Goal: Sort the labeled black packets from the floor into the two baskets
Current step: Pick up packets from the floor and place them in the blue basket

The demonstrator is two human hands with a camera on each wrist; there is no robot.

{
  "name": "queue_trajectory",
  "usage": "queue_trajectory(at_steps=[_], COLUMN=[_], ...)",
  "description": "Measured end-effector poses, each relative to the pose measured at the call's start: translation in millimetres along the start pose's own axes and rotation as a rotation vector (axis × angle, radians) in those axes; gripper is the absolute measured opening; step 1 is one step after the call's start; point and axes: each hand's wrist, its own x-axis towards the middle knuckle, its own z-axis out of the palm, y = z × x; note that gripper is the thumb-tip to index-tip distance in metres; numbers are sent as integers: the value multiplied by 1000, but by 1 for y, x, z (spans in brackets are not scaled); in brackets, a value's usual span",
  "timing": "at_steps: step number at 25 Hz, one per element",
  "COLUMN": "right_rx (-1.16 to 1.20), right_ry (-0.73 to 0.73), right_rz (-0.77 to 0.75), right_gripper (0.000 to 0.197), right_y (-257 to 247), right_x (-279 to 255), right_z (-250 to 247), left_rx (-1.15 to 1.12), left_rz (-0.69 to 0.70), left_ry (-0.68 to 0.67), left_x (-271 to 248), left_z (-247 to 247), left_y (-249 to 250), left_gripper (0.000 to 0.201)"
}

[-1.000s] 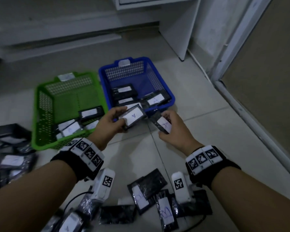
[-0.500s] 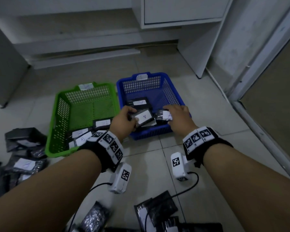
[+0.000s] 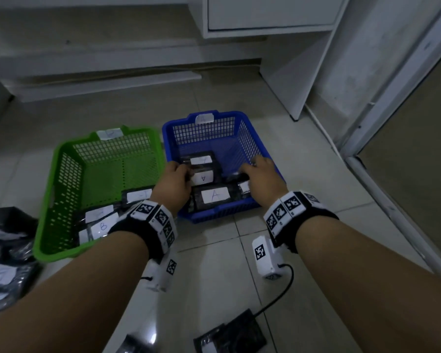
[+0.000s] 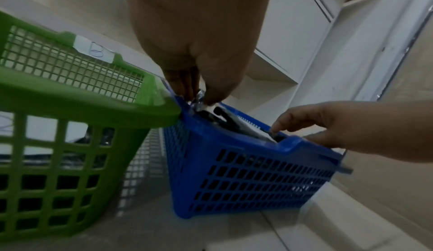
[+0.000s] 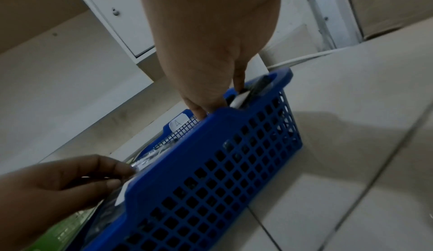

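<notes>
A blue basket (image 3: 222,215) tagged A stands to the right of a green basket (image 3: 61,252) tagged B on the tiled floor. Both hands reach down inside the blue basket. My left hand (image 3: 186,174) pinches the edge of a black packet labelled A (image 3: 203,177) low over the packets lying there. In the left wrist view my left hand (image 4: 199,96) shows thumb and fingers closed on the packet's crinkled edge. My right hand (image 3: 245,172) holds a second black packet (image 3: 243,186) at the basket's right side. In the right wrist view my right hand (image 5: 232,97) pinches its white-labelled edge (image 5: 241,98).
Other A packets (image 3: 215,195) lie in the blue basket and B packets (image 3: 99,226) in the green one. Loose packets lie on the floor at the left (image 3: 3,272) and near my knees (image 3: 231,335). A white cabinet (image 3: 285,80) and a door frame (image 3: 392,103) stand behind and right.
Both hands have carried their packets forward from over the floor and down into the blue basket. My head has lifted, so the loose pile has slid toward the bottom of the view.
</notes>
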Motion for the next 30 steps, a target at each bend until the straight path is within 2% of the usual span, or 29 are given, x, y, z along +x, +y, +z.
queue_trajectory(at_steps=[2,4,7,10,12,13,15,17,19,21,23,25,26,28,30], right_rx=[53,108,275,432,458,446,416,395,372,302,211,50,-55,-188,-115], right_ry=[39,115,291,411,339,281,193,113,6,-145,-371,-556,-609,-666,-674], right_rz=[12,19,36,72,92,99,120,152,169,189,206,147,88,27,73], right_gripper=[47,42,34,35,38,38,35,32,28,38,64,81,82,71,59], right_y=[0,0,-9,-20,-25,-24,-18,-9,-3,0,0,1,1,2,4], right_x=[-6,-17,-48,-97,-139,-157,-196,-232,-260,-279,-295,-308,-314,-317,-307], right_z=[11,18,24,31,40,45,54,56,52,43,33,25,24,25,24], left_rx=[210,247,-3,-159,-219,-240,-280,-247,-103,-14,-32,-100,-117,-145,-351], left_rz=[7,-2,58,228,334,381,436,458,465,443,443,420,374,254,38], left_ry=[-84,-123,-1,180,123,33,-232,-479,-642,-687,-683,-691,-711,-716,-688], left_x=[-2,-6,-16,-53,-97,-119,-165,-199,-217,-224,-226,-218,-212,-199,-189], left_z=[4,5,4,1,5,10,27,48,68,78,80,74,68,57,51], left_y=[-5,-8,-9,7,20,24,29,38,45,52,53,56,60,66,69], left_gripper=[30,32,28,25,22,19,18,44,76,84,73,66,61,38,18])
